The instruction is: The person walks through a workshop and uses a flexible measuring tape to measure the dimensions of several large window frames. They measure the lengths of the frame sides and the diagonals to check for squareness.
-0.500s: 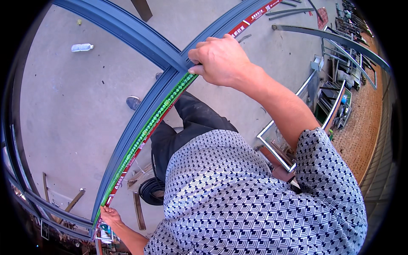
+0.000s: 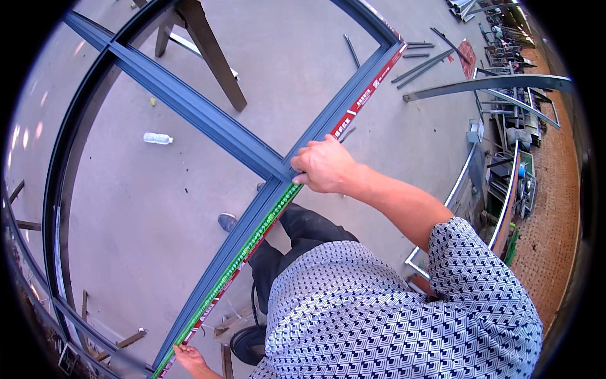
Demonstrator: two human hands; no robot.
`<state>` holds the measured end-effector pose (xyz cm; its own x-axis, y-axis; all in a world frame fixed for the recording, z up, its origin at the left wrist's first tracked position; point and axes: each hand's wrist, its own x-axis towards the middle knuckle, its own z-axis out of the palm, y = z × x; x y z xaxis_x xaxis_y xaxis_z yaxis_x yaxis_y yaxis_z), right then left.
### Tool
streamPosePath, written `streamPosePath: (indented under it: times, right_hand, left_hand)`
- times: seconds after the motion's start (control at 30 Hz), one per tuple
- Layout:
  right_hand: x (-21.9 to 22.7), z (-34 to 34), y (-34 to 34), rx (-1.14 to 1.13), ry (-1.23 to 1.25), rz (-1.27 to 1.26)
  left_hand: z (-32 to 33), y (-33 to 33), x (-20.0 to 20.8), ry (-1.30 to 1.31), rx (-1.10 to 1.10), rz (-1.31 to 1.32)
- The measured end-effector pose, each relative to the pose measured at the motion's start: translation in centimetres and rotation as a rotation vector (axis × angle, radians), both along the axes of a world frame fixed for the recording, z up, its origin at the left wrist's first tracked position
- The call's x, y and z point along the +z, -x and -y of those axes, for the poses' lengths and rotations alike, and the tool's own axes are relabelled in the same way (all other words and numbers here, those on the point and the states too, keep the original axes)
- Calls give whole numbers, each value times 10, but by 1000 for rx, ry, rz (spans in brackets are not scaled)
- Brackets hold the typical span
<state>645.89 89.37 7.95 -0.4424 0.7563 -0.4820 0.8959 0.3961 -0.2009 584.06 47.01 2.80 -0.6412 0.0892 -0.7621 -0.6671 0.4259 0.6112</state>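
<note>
Running lower-left from the right hand point(image 2: 325, 165): green tape point(image 2: 252, 241), flat along the rail point(image 2: 252, 218)

Right hand: clamped, thumb down on the tape's upper end, fingers curled onto the rail. Left hand point(image 2: 191, 360): fingertips touching the tape's outer edge near the bottom of view; can't tell if it's pinched tight. Tape's long axis is diagonal, parallel to the rail, between the hands and on past the left one.

Key relation: the crossbar point(image 2: 202, 120) tees into the rail just beside the right hand, on its upper-left side. Right hand is nearer that joint; left is well apart from it. Red strip point(image 2: 356, 107) lines the rail's outer side beyond the right hand.

Farther out: brown leg point(image 2: 214, 60), clear bottle point(image 2: 158, 138) on the floor.
</note>
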Motion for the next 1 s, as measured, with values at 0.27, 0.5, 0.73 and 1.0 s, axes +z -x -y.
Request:
streamPosePath:
  times: [0.27,0.5,0.73,1.0]
  right_hand:
    - [22,-3,-1,40,13,-48]
    - [21,5,2,60,9,-165]
    - [19,14,45,140,-23,-279]
    - [38,35,97,121,-18,-319]
  left_hand:
    - [-10,-47,-22,-108,276,14]
    - [31,-91,0,-246,518,-25]
    - [68,-139,16,-517,545,-274]
    - [30,-157,60,-549,558,-339]
